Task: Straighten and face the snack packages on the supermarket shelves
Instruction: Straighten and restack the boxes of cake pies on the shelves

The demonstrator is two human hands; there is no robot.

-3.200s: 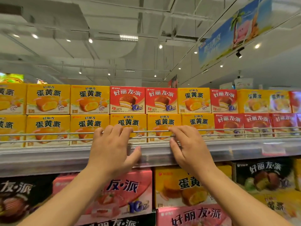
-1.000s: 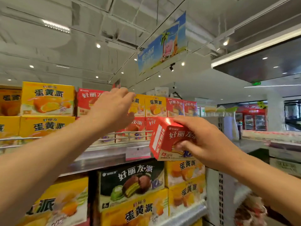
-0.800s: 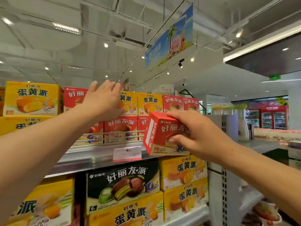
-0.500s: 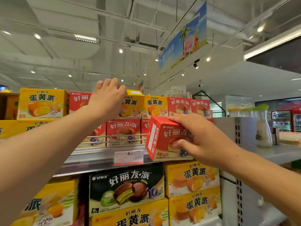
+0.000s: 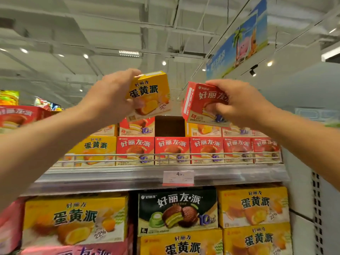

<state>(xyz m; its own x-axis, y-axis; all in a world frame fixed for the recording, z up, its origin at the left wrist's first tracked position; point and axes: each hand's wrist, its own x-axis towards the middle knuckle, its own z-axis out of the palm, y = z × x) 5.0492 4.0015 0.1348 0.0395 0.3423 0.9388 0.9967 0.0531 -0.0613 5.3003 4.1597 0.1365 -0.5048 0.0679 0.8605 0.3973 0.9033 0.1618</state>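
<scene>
Flanking the dark gap (image 5: 169,126) — yellow box (image 5: 149,92), red box (image 5: 200,103) aloft.

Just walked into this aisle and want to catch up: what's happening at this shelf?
A person is tidying snack boxes on the top shelf. The left hand holds a yellow box up in the air, and the right hand holds a red box beside it. Below them, the upper row of boxes has a dark empty gap. Neither box has been set down yet.
</scene>
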